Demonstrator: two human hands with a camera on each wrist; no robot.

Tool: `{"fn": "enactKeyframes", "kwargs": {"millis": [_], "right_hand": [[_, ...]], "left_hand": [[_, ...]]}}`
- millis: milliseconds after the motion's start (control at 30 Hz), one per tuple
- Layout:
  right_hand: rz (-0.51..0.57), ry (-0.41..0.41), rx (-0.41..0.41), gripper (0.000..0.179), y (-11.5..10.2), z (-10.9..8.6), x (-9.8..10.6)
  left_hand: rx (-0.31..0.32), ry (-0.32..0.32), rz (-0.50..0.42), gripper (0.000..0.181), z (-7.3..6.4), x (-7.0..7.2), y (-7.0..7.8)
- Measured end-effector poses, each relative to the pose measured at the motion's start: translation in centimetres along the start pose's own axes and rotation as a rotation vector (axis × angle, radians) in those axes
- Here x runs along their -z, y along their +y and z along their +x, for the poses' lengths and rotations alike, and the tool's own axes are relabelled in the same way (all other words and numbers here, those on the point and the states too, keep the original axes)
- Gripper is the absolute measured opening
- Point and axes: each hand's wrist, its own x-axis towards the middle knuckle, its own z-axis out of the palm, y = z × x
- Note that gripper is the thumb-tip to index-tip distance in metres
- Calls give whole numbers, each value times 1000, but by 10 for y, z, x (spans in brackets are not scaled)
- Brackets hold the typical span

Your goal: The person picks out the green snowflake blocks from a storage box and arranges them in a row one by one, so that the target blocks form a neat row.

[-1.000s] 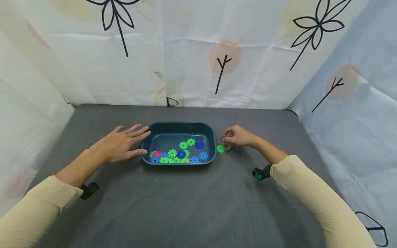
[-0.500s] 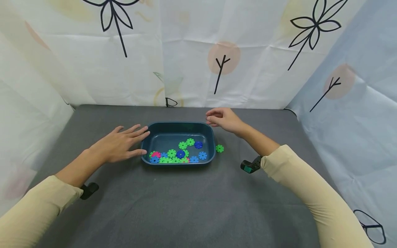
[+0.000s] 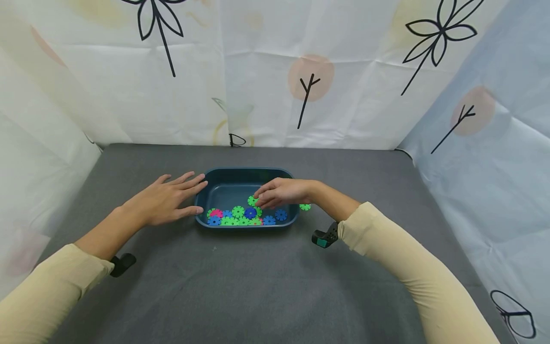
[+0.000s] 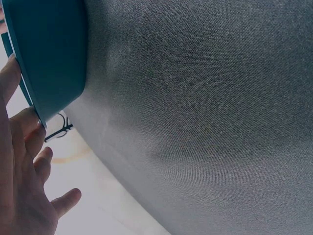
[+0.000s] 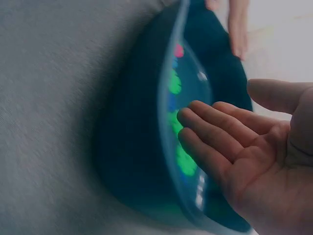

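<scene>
While the left hand, fingers spread, touches the tray, the right hand extends over its notched discs, fingers nearly straight. The tray sits on grey cloth before a printed curtain.

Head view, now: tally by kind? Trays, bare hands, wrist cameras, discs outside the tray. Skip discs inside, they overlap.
Blue tray: 1
Left hand plus right hand: 2
Wrist cameras: 2
Green disc outside: 1
Total: 6
</scene>
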Motion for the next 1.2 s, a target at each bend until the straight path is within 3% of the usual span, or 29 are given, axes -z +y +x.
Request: {"fn": "enactKeyframes", "kwargs": {"millis": [133,267,933,1200], "right_hand": [[-47,-26,-29,48,4,11,-9],[-93,1,-40,47,1,15,-16],[-250,12,29,45,-2,14,-27],[-229,-2,37,33,-2,16,-28]], "left_hand": [[-2,1,-1,77,0,0,0],[-3,2,-1,77,0,-1,-1],[-6,2,-3,77,0,-2,0],[-5,7,0,78,0,-2,0]]}}
